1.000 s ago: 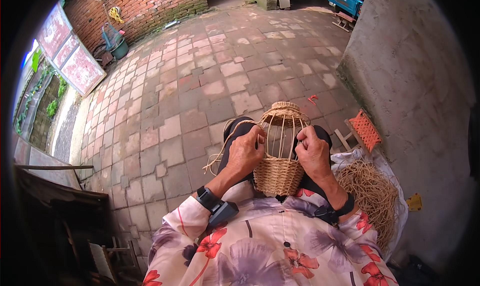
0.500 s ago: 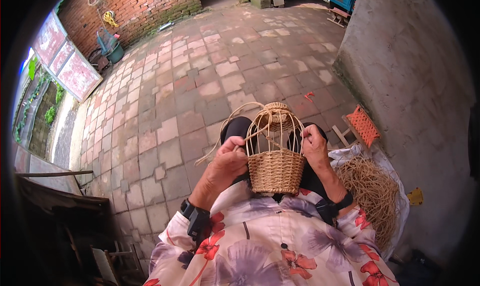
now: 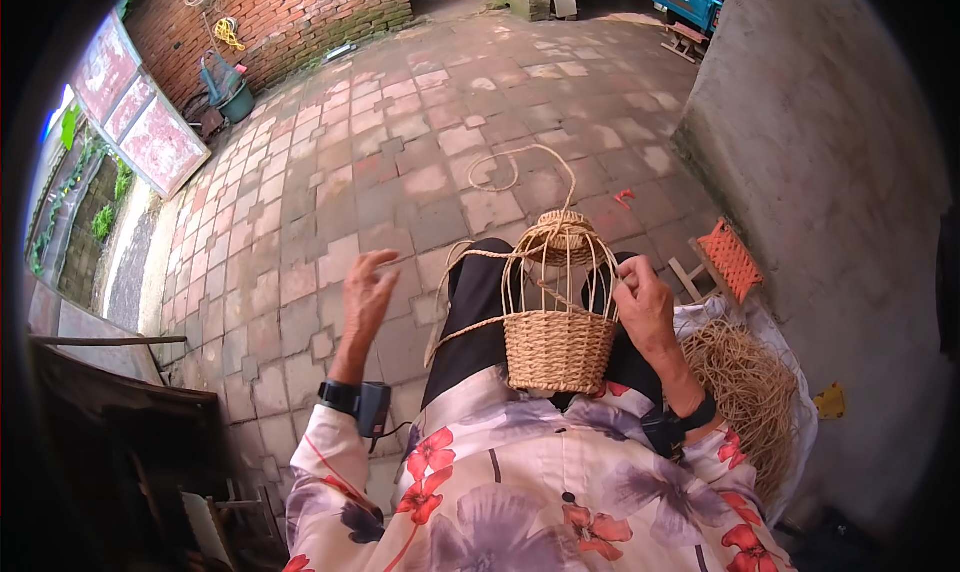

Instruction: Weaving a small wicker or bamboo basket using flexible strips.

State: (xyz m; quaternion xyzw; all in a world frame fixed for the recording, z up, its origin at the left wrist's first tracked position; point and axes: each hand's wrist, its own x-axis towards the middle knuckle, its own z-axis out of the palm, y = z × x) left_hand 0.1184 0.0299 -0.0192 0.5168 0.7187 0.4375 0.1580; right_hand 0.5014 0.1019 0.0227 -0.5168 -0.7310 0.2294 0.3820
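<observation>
A woven straw basket (image 3: 560, 350) rests in my lap between my knees. Its lower wall is tightly woven; bare upright strands rise from it to a small woven neck (image 3: 562, 230). My right hand (image 3: 645, 307) is closed at the basket's right side, its fingers pinching one of the uprights. Well to the left of the basket, my left hand (image 3: 368, 297) is raised over the paving with fingers apart and nothing in them. A loose straw cord (image 3: 470, 334) runs left from the woven wall and bends up over my left knee. Beyond the neck, a cord end (image 3: 540, 148) curls in the air.
A white sack (image 3: 800, 372) full of straw cord (image 3: 735, 392) lies at my right, beside a small stool with an orange woven seat (image 3: 732, 256). A concrete wall (image 3: 830, 172) rises on the right. Dark wooden furniture (image 3: 120, 422) stands at lower left.
My left hand has let go of the strand at the basket and swung out to the left, opening. A cord end has flung up beyond the neck. My right hand stays at the basket.
</observation>
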